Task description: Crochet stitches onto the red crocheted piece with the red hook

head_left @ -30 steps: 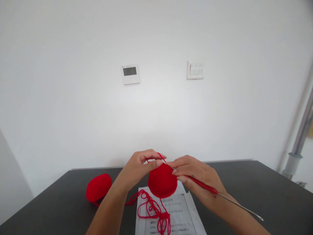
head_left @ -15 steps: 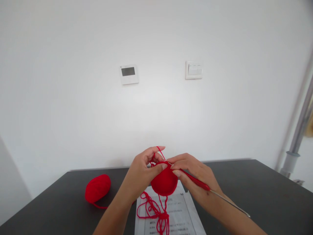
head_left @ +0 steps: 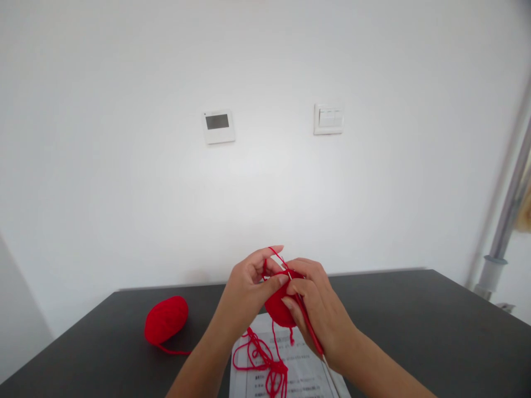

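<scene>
Between my hands is a round red crochet piece [head_left: 279,309], raised above the table. My left hand [head_left: 256,282] pinches its upper edge with the thumb, and a strand of red yarn runs over the raised index finger. My right hand [head_left: 317,304] is closed on a crochet hook [head_left: 309,326] with a red grip, its metal tip at the top edge of the piece beside my left thumb. The hook's shaft slants down over the paper. Yarn ends hang below the piece, whose right part is hidden by my right hand.
A red yarn ball [head_left: 166,319] lies on the dark table [head_left: 398,315] to the left. Printed paper [head_left: 305,365] lies under my hands, with a tangled bundle of red yarn [head_left: 265,362] on it. Behind is a white wall with a control panel [head_left: 219,127] and a switch [head_left: 328,119].
My right hand has turned, swinging the hook from a shallow slant to a steep one. The crochet piece has shifted slightly right and tilted, and my left hand has moved a little right with it.
</scene>
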The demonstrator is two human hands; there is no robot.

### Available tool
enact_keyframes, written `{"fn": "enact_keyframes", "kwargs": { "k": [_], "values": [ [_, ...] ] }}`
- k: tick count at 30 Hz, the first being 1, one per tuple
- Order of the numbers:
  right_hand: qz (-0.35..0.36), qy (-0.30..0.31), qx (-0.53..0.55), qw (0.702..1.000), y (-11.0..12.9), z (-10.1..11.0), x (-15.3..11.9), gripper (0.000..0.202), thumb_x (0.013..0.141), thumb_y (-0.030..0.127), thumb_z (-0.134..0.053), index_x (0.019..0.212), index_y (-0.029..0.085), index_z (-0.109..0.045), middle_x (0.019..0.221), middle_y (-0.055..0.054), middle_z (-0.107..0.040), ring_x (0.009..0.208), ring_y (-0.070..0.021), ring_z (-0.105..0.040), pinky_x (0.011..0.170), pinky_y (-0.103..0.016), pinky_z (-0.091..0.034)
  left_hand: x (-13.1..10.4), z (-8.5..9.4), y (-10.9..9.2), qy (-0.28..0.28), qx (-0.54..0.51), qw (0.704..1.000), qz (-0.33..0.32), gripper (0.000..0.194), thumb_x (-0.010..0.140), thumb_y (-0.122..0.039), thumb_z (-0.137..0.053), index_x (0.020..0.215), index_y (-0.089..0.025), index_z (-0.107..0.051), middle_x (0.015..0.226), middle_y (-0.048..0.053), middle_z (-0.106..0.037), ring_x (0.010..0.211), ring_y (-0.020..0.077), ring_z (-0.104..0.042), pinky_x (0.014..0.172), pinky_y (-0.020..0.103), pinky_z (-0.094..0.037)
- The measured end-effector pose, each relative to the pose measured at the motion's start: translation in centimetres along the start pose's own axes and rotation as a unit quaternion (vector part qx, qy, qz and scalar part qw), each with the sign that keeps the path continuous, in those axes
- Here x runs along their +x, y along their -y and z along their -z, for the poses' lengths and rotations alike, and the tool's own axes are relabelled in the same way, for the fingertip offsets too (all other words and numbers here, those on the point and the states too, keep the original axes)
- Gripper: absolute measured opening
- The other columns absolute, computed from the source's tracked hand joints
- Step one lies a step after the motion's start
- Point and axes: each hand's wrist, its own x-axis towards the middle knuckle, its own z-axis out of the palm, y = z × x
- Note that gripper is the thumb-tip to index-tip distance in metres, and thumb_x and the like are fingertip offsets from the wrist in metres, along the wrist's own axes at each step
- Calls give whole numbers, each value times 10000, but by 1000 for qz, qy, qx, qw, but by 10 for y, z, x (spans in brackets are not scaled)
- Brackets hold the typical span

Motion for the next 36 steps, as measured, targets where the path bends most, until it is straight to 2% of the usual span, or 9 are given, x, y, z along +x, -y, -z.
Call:
{"fn": "enact_keyframes", "kwargs": {
  "k": [3, 6, 10, 13, 17, 22, 25, 28, 36],
  "values": [
    [14, 18, 25, 999, -1, 4, -1, 85, 923, 132, -460, 976, 192, -486, 1125, -124, -558, 1082, -256, -518, 910, -440, -479, 4, 8, 1, 64, -100, 991, 61, 463, 670, -199, -791, 1120, -166, -686, 738, -15, -638, 678, 97, -573, 677, 217, -437],
    [15, 33, 72, 997, -1, 13, 1, 85, 919, 153, -463, 985, 198, -493, 1094, -112, -596, 1079, -246, -538, 902, -419, -486, 6, 16, 1, 124, -150, 974, 113, 481, 623, -211, -831, 1088, -158, -717, 777, 26, -677, 704, 117, -603, 682, 225, -442],
    [6, 31, 114, 993, -1, 26, 9, 104, 914, 134, -519, 995, 196, -537, 1046, -87, -659, 1024, -205, -595, 881, -360, -500, 7, 21, 2, 182, -172, 959, 131, 484, 603, -201, -846, 1073, -160, -735, 797, 46, -696, 732, 133, -622, 700, 229, -456],
    [13, 25, 137, 990, -1, 28, 13, 111, 912, 124, -548, 999, 188, -572, 980, -75, -695, 954, -188, -635, 849, -341, -524, 7, 21, 3, 183, -162, 961, 127, 493, 635, -216, -835, 1114, -190, -719, 845, 45, -705, 761, 132, -632, 694, 214, -456],
    [35, 23, 142, 989, -3, 24, 14, 136, 905, 123, -587, 1025, 187, -588, 951, -73, -707, 958, -190, -642, 850, -340, -547, 6, 18, 4, 178, -136, 969, 104, 489, 667, -201, -823, 1140, -224, -705, 891, 35, -709, 804, 123, -633, 737, 211, -466],
    [53, 18, 105, 993, -3, 27, 15, 121, 912, 130, -591, 1024, 175, -608, 997, -93, -715, 967, -190, -632, 839, -340, -552, 5, 20, 3, 168, -140, 971, 98, 485, 643, -178, -828, 1114, -217, -717, 838, 27, -703, 726, 109, -633, 691, 204, -467],
    [55, 9, 113, 992, -1, 30, 16, 123, 904, 113, -598, 1022, 139, -623, 997, -115, -719, 966, -183, -636, 847, -321, -549, 5, 26, 1, 159, -159, 968, 112, 494, 608, -185, -836, 1089, -202, -727, 771, 18, -684, 618, 91, -607, 588, 183, -437],
    [40, 1, 139, 989, 4, 31, 17, 124, 892, 82, -602, 1007, 114, -637, 984, -127, -725, 953, -174, -653, 853, -293, -546, 5, 33, -1, 155, -164, 968, 110, 481, 587, -189, -834, 1059, -177, -739, 684, -1, -645, 529, 68, -559, 500, 161, -382],
    [-33, -29, 206, 978, 13, 33, 15, 155, 856, 34, -614, 960, 135, -667, 888, -74, -740, 898, -151, -692, 794, -234, -566, 9, 39, 0, 176, -157, 962, 137, 459, 552, -162, -805, 1008, -128, -756, 583, 0, -618, 452, 63, -514, 440, 160, -313]
  ]
}}
